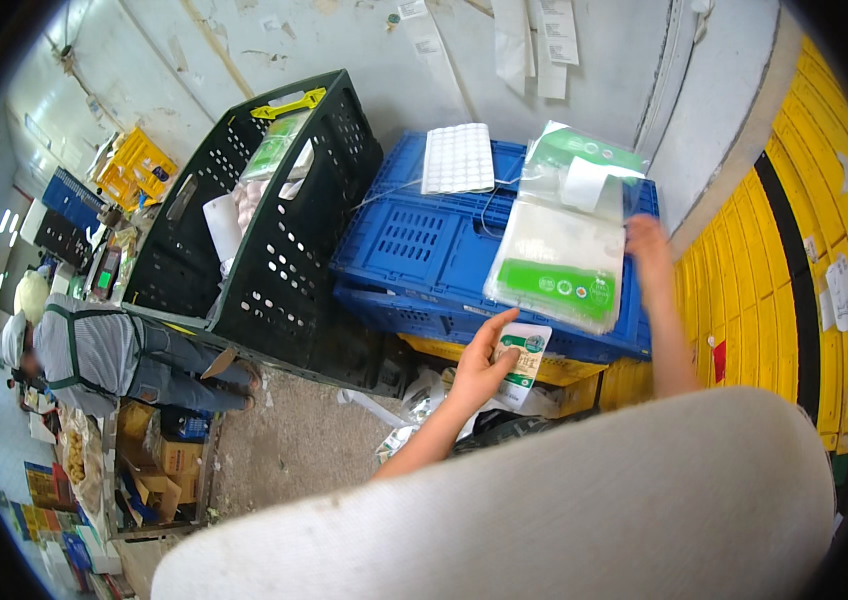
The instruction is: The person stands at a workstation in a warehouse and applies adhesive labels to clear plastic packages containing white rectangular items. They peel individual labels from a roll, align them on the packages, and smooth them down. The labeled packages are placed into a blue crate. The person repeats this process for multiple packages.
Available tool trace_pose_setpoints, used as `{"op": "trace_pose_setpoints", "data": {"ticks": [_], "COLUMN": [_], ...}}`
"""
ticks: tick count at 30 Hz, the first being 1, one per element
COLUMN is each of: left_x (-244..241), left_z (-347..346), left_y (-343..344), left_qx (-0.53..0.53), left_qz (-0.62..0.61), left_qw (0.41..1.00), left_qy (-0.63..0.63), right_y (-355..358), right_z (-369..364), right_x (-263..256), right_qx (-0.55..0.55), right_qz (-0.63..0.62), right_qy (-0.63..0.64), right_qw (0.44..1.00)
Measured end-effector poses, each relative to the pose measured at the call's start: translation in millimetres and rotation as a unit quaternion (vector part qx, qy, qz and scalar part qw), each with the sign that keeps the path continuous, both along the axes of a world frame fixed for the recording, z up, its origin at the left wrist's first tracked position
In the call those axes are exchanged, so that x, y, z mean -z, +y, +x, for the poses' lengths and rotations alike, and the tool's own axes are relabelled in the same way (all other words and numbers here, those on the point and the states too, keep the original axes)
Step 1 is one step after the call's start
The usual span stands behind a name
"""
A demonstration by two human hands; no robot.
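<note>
My left hand point(482, 369) holds a white and green printed label card point(523, 364) between thumb and fingers, in front of the blue crates. My right hand point(647, 234), blurred, is at the right edge of a stack of clear plastic bags with a green printed band point(560, 262); whether it grips anything cannot be seen. The stack lies on a blue folding crate point(409, 238). Behind it, another clear bag with green print point(581, 146) has a curled white paper strip point(583, 184) on it. A folded sheet of round white stickers point(457, 159) lies at the back left of the crate.
A dark green perforated crate point(296, 247) with packages and rolls inside stands left. Yellow crates point(739, 300) are stacked at right. A pale rounded surface point(514, 510) crosses the foreground. A person point(105, 349) stands at a cluttered bench far left. Plastic scraps point(424, 397) lie below the crates.
</note>
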State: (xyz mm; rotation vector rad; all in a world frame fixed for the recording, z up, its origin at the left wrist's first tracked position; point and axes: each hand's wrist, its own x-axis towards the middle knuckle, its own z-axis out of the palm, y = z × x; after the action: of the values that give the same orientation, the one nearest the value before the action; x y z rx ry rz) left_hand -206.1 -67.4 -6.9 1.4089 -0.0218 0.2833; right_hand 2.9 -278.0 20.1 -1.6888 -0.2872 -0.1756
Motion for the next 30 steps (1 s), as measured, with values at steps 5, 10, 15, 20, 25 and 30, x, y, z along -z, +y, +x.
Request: {"op": "trace_pose_setpoints", "data": {"ticks": [5, 10, 15, 20, 25, 30], "left_x": [15, 8, 18, 10, -25, 1], "left_z": [9, -5, -3, -20, -11, -6], "left_y": [0, 19, 13, 25, 16, 23], "left_qx": [0.022, 0.057, 0.098, -0.012, 0.032, 0.042], "left_qz": [-0.001, 0.026, 0.118, 0.077, 0.141, 0.081], "left_qw": [0.995, 0.97, 0.96, 0.994, 0.989, 0.992], "left_qy": [0.092, 0.233, 0.235, 0.077, -0.018, 0.086], "right_y": [56, 53, 40, 12, -12, -17], "right_z": [-112, -51, 40, -12, -11, -2], "right_x": [-49, -27, 25, -20, -3, 4], "right_qx": [-0.341, -0.144, -0.015, -0.081, -0.161, -0.141], "right_qz": [-0.265, -0.149, -0.422, -0.406, -0.507, -0.424], "right_qy": [-0.037, -0.052, -0.142, -0.111, -0.011, -0.029], "right_qw": [0.901, 0.977, 0.895, 0.903, 0.846, 0.894]}}
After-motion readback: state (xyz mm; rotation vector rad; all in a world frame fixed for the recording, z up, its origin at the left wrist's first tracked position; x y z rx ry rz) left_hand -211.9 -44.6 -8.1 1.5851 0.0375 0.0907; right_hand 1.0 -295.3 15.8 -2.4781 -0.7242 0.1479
